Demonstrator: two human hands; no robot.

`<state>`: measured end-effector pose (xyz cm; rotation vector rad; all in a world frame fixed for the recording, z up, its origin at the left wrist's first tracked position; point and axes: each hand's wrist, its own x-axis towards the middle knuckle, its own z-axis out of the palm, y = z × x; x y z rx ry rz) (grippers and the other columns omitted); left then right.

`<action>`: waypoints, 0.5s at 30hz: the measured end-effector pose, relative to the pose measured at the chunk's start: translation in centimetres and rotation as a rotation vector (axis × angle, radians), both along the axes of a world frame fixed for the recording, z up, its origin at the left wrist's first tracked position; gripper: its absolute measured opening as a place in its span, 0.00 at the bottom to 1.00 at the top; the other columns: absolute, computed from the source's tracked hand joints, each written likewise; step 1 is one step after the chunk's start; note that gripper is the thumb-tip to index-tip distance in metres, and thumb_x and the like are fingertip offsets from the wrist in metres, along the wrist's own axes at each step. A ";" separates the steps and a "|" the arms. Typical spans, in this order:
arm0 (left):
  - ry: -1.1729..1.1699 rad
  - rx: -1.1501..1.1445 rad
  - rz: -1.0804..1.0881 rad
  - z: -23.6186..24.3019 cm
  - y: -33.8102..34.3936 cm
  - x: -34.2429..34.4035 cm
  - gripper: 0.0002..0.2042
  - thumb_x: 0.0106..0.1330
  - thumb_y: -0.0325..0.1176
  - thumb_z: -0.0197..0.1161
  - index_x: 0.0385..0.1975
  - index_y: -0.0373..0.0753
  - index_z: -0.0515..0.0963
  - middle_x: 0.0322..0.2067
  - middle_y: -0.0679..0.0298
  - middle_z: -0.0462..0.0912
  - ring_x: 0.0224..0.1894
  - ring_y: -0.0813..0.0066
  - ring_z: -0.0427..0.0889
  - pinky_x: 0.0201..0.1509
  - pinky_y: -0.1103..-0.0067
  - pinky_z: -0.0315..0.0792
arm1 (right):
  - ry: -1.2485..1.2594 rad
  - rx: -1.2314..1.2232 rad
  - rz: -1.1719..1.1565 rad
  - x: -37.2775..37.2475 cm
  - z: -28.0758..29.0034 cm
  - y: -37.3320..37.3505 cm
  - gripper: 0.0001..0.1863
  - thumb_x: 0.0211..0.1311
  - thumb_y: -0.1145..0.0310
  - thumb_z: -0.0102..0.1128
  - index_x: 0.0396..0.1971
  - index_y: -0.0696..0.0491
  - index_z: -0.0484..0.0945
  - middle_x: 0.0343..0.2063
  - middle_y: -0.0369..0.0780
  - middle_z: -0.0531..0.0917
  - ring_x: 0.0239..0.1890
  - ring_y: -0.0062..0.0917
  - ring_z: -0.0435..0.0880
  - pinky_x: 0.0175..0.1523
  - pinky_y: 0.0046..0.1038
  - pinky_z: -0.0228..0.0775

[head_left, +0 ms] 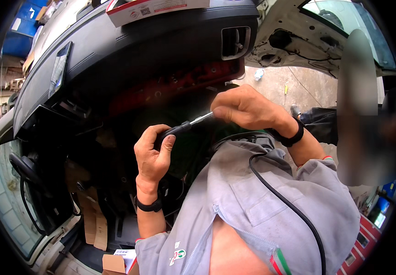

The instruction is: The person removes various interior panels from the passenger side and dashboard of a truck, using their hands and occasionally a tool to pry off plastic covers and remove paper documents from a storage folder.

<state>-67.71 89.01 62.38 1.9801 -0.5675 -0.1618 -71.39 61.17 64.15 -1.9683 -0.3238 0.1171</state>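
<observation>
Below dashboard (129, 50), screwdriver (186, 124) (both hands gripping) points up-right.

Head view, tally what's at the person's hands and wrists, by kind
Hands: 2, left hand, right hand
Screwdriver: 1, screwdriver, held by both hands
Black wristbands: 2, left wristband, right wristband
Total: 5
</observation>
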 end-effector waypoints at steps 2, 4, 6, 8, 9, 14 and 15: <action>0.030 -0.005 0.011 -0.1 0.2 -0.3 0.07 0.65 0.30 0.66 0.34 0.32 0.78 0.22 0.63 0.77 0.22 0.77 0.72 0.27 0.82 0.65 | 0.113 0.040 -0.012 -0.1 0.3 0.4 0.07 0.65 0.71 0.61 0.34 0.60 0.80 0.21 0.44 0.81 0.22 0.29 0.79 0.31 0.28 0.71; 0.106 -0.054 0.002 -0.7 0.5 -0.4 0.13 0.72 0.38 0.59 0.33 0.32 0.77 0.19 0.71 0.69 0.22 0.85 0.61 0.26 0.85 0.55 | 0.059 0.041 -0.015 -0.3 -0.2 0.8 0.06 0.64 0.72 0.61 0.34 0.59 0.80 0.21 0.44 0.81 0.23 0.30 0.79 0.31 0.29 0.71; 0.143 -0.065 -0.019 -0.5 0.8 -0.4 0.15 0.73 0.39 0.57 0.31 0.32 0.76 0.19 0.72 0.67 0.22 0.86 0.60 0.25 0.84 0.53 | 0.003 0.040 -0.019 -0.4 -0.6 1.3 0.04 0.63 0.74 0.61 0.33 0.59 0.80 0.22 0.44 0.81 0.24 0.31 0.80 0.32 0.29 0.72; 0.183 -0.072 -0.038 -0.7 1.0 -0.4 0.16 0.74 0.41 0.56 0.29 0.32 0.76 0.18 0.73 0.66 0.21 0.87 0.59 0.25 0.84 0.52 | -0.220 0.005 -0.003 -0.2 -0.8 2.1 0.03 0.59 0.75 0.63 0.33 0.58 0.80 0.22 0.43 0.80 0.26 0.34 0.81 0.32 0.31 0.72; 0.192 -0.082 -0.056 -1.0 1.1 -0.4 0.17 0.74 0.41 0.55 0.29 0.32 0.76 0.18 0.73 0.65 0.21 0.87 0.58 0.24 0.84 0.51 | -0.216 0.006 0.001 -0.2 -0.9 2.4 0.03 0.59 0.75 0.63 0.33 0.58 0.80 0.22 0.43 0.80 0.26 0.34 0.81 0.32 0.31 0.72; 0.192 -0.101 -0.061 -0.6 1.3 -0.1 0.16 0.74 0.40 0.56 0.29 0.32 0.75 0.18 0.74 0.64 0.21 0.87 0.58 0.24 0.85 0.51 | -0.263 -0.024 -0.001 0.4 -0.8 3.1 0.04 0.57 0.75 0.65 0.31 0.56 0.79 0.22 0.43 0.80 0.27 0.38 0.81 0.32 0.34 0.72; 0.168 -0.079 -0.062 -0.4 1.0 -0.2 0.15 0.74 0.39 0.56 0.30 0.32 0.75 0.18 0.73 0.64 0.22 0.87 0.58 0.24 0.84 0.51 | -0.260 -0.027 0.000 0.4 -0.8 3.2 0.04 0.57 0.75 0.65 0.31 0.56 0.79 0.22 0.43 0.80 0.27 0.38 0.81 0.32 0.34 0.72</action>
